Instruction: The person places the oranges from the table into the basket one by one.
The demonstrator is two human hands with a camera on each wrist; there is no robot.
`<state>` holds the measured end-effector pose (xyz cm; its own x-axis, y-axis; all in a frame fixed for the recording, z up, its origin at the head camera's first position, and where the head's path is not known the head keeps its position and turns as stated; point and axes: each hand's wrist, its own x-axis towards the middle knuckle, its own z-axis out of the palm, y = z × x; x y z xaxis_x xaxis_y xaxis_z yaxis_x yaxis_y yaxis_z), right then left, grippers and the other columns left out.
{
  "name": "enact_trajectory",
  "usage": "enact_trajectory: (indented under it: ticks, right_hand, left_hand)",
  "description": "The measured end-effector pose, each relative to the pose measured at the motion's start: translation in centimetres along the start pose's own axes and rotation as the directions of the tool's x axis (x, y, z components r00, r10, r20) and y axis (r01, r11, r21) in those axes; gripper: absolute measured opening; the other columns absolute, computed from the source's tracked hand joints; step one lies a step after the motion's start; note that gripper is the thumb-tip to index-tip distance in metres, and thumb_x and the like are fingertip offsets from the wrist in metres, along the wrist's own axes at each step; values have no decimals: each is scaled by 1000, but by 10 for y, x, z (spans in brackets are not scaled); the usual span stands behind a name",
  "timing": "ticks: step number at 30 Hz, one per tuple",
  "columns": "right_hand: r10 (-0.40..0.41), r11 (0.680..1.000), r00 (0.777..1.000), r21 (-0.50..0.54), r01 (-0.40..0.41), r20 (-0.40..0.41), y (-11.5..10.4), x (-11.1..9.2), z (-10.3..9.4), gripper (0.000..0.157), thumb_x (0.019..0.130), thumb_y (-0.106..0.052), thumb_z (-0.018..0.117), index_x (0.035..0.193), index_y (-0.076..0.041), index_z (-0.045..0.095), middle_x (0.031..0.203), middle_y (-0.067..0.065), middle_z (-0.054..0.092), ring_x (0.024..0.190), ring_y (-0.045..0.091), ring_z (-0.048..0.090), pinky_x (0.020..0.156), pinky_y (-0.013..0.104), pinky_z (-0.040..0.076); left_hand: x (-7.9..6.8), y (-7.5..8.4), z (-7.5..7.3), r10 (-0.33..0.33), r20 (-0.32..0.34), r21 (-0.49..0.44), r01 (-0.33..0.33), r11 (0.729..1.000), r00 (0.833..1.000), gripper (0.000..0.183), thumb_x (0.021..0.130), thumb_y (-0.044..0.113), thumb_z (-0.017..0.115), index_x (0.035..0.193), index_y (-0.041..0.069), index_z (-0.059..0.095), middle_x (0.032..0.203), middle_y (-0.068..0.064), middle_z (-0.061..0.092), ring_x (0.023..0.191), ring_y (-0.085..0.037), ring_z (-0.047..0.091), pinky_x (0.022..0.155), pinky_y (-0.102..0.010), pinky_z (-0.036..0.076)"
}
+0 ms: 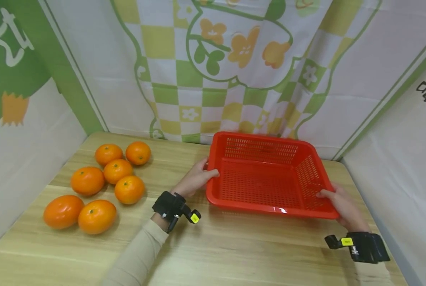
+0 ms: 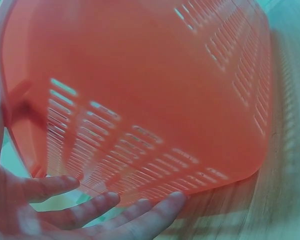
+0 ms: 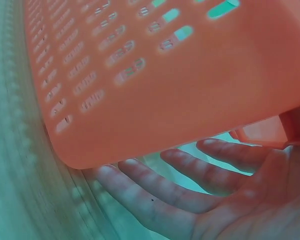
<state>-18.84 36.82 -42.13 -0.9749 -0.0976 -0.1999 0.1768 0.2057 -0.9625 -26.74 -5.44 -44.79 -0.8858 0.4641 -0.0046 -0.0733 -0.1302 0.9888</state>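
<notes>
A red plastic basket (image 1: pixel 246 204) with slotted walls and a mesh floor stands near the back edge of the table, slightly turned, with nothing inside. My left hand (image 1: pixel 196 177) grips its left side, thumb over the rim. In the left wrist view, the fingers (image 2: pixel 155 215) spread along the outside of the slotted wall (image 2: pixel 125 95). Over the right rim lies the thumb of my right hand (image 1: pixel 345 206), which holds the opposite side. Seen from the right wrist, its fingers (image 3: pixel 190 170) extend beneath the rim along the outer wall (image 3: pixel 185 95).
Several oranges lie in a loose group on the left of the wooden table (image 1: pixel 234 254); the nearest pair includes a large orange (image 1: pixel 97 217). A patterned curtain (image 1: pixel 198 99) hangs behind the table. White side panels (image 1: pixel 402 159) border it left and right.
</notes>
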Motion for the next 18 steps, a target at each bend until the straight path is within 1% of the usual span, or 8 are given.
enact_trajectory:
  ticks: [2,5,9,14,18]
  right_hand:
    - [3,1000,1000,-3,-3,-5,0,0,2,37,97,-4,45,129,9,33,100,12,64,83,30,65,65,35,58]
    - [2,1000,1000,-7,-2,-12,0,1,5,36,96,-3,45,129,9,33,99,13,64,82,30,65,64,35,58]
    - [-14,1000,1000,10,14,-10,0,2,10,37,95,-1,45,128,10,33,98,14,64,82,29,65,62,34,58]
    - [-30,999,1000,41,31,-6,1,3,15,37,95,1,45,128,11,31,97,13,64,82,29,65,63,34,58]
    - [-33,999,999,30,34,-16,0,4,18,38,95,0,45,128,11,31,97,12,64,81,29,65,63,34,58]
  left_hand:
    - [-1,0,-1,2,1,-6,-2,1000,1000,51,86,2,52,135,4,36,121,-37,47,97,-48,57,71,-52,54]
    - [-3,1,-4,8,3,-13,-8,1000,1000,51,87,2,52,136,4,35,122,-38,46,97,-49,56,73,-56,52]
    - [-5,1,-9,13,-4,-9,-13,1000,1000,52,87,1,52,135,2,34,121,-39,46,96,-50,56,72,-55,53]
    - [-7,1,-13,8,-5,-13,-8,1000,1000,55,87,1,52,138,1,32,122,-39,46,97,-49,56,71,-52,54]
    - [-9,2,-15,2,3,-15,-2,1000,1000,58,87,1,52,140,-1,28,123,-39,44,98,-50,55,71,-51,55]
